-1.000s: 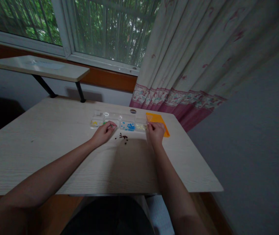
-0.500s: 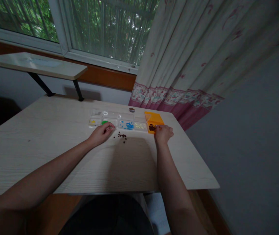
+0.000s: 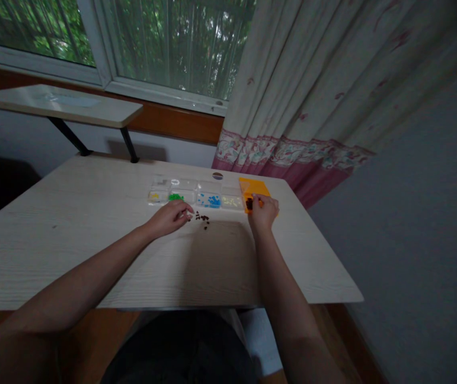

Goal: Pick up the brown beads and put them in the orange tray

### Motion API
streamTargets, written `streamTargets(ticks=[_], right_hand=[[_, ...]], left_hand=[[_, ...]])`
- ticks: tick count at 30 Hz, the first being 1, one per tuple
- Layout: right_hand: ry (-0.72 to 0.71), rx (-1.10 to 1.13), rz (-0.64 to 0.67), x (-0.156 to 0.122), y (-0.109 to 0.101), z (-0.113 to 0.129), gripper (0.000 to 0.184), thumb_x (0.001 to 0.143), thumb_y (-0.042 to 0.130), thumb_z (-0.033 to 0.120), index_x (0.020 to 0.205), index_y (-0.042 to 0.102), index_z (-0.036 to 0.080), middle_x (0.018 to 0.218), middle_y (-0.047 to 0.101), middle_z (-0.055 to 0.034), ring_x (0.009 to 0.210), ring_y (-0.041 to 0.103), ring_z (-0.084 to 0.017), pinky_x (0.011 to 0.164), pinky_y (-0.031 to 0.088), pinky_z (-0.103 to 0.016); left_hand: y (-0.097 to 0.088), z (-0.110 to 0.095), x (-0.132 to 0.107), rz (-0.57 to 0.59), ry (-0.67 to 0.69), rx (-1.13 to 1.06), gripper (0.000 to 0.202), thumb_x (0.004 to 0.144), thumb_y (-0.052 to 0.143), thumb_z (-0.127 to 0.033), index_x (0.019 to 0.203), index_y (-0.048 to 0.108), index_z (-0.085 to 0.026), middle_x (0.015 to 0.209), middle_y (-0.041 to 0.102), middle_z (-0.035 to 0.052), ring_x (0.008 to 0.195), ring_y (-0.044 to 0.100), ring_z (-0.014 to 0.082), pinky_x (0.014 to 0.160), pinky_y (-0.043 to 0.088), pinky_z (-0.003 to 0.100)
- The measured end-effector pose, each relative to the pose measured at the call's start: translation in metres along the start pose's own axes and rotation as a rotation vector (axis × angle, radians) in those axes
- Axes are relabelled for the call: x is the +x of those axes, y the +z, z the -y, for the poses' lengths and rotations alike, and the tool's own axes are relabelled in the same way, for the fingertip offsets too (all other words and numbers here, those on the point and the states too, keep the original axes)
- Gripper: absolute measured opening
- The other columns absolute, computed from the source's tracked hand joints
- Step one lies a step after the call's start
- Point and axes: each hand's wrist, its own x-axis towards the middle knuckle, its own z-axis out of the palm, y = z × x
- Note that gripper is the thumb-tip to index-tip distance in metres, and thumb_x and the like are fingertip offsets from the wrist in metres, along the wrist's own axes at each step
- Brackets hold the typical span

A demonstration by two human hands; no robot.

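Observation:
My left hand (image 3: 169,217) rests on the table with its fingers curled and fingertips drawn together. A loose dark piece lies at its fingertips, beside several small dark brown pieces (image 3: 203,217); whether anything is pinched is too small to tell. At the right, my right hand (image 3: 264,211) is over the front of an open orange box (image 3: 254,186), thumb and fingers closed together. Dark pieces (image 3: 249,204) lie inside that box, partly covered by the hand. What the right fingers hold, if anything, is hidden.
Clear open boxes stand in a row left of the orange one, with yellow pieces (image 3: 155,196), green pieces (image 3: 176,197), blue pieces (image 3: 214,201) and pale yellow pieces (image 3: 232,201). A raised shelf (image 3: 92,109) is at the back left; a curtain (image 3: 284,152) hangs behind the table (image 3: 112,266).
My left hand has moved slightly right, to the nearest dark piece, uncovering more of the green pieces. My right hand has shifted a little left over the orange box. The view has tilted slightly.

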Motion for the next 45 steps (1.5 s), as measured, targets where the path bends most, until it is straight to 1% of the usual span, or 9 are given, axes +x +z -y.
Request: streamTargets(ticks=[5,11,20,23,28,31,33,38,45], right_hand=[[-0.091,0.017,0.035,-0.004,0.004,0.003,0.034,0.092,0.047,0.039,0.093,0.074,0.018,0.091,0.071,-0.0092,0.094,0.052,-0.024,0.09,0.034,-0.037],[-0.095,0.033,0.047,-0.007,0.006,0.008,0.032,0.092,0.048,0.038,0.093,0.075,0.019,0.091,0.07,-0.0084,0.093,0.053,-0.023,0.09,0.034,-0.037],[-0.142,0.051,0.047,-0.008,0.008,0.011,0.031,0.092,0.05,0.038,0.092,0.075,0.018,0.09,0.071,-0.0087,0.091,0.053,-0.024,0.088,0.036,-0.038],[-0.188,0.053,0.06,-0.009,0.011,0.015,0.029,0.091,0.052,0.037,0.091,0.075,0.019,0.09,0.071,-0.0084,0.092,0.053,-0.024,0.089,0.036,-0.038],[-0.458,0.127,0.217,-0.025,0.019,0.041,0.022,0.091,0.056,0.033,0.091,0.075,0.022,0.087,0.072,-0.0065,0.092,0.056,-0.022,0.087,0.038,-0.036],[-0.64,0.192,0.321,-0.042,0.017,0.066,0.021,0.093,0.057,0.033,0.089,0.075,0.024,0.087,0.072,-0.0046,0.091,0.056,-0.02,0.089,0.037,-0.035],[-0.694,0.205,0.361,-0.053,0.013,0.082,0.021,0.094,0.055,0.034,0.098,0.075,0.026,0.091,0.072,-0.0039,0.094,0.056,-0.02,0.089,0.036,-0.036],[-0.702,0.138,0.451,-0.069,0.001,0.106,0.024,0.095,0.056,0.038,0.109,0.072,0.027,0.095,0.071,-0.0043,0.098,0.055,-0.021,0.091,0.033,-0.036],[-0.702,0.122,0.455,-0.072,0.002,0.113,0.024,0.096,0.054,0.041,0.105,0.073,0.03,0.092,0.071,-0.0028,0.097,0.053,-0.021,0.09,0.031,-0.036]], left_hand=[[-0.002,0.006,-0.002,0.079,0.045,0.072,0.027,0.091,0.055,-0.04,0.106,0.065,-0.019,0.09,0.057,0.0056,0.09,0.054,0.0208,0.082,0.044,0.033],[0.001,0.012,-0.002,0.098,0.065,0.106,0.022,0.091,0.056,-0.038,0.1,0.066,-0.02,0.092,0.06,0.0063,0.093,0.056,0.0212,0.085,0.044,0.033],[0.006,0.006,0.002,0.081,0.061,0.108,0.019,0.093,0.052,-0.033,0.088,0.064,-0.018,0.086,0.059,0.0062,0.085,0.055,0.0197,0.077,0.042,0.031],[0.008,0.007,0.003,0.026,0.008,0.03,0.02,0.092,0.053,-0.035,0.087,0.063,-0.018,0.083,0.059,0.0049,0.081,0.054,0.0184,0.074,0.041,0.03],[0.014,0.009,0.006,-0.154,-0.18,-0.197,0.03,0.089,0.055,-0.045,0.083,0.062,-0.017,0.076,0.057,0.0025,0.069,0.05,0.0147,0.064,0.038,0.026],[0.015,0.008,0.008,-0.193,-0.289,-0.313,0.032,0.085,0.056,-0.048,0.081,0.061,-0.017,0.071,0.056,0.0009,0.066,0.048,0.0138,0.062,0.036,0.025],[0.015,0.006,0.009,-0.199,-0.338,-0.378,0.033,0.084,0.056,-0.05,0.081,0.061,-0.018,0.069,0.055,-0.0001,0.065,0.048,0.0138,0.062,0.036,0.025],[0.016,-0.005,0.01,-0.204,-0.374,-0.491,0.031,0.082,0.055,-0.05,0.079,0.057,-0.018,0.069,0.053,-0.0015,0.066,0.048,0.0139,0.063,0.037,0.026],[0.021,-0.009,0.01,-0.157,-0.326,-0.538,0.033,0.084,0.053,-0.049,0.077,0.055,-0.018,0.07,0.055,-0.001,0.068,0.05,0.0136,0.066,0.04,0.027]])
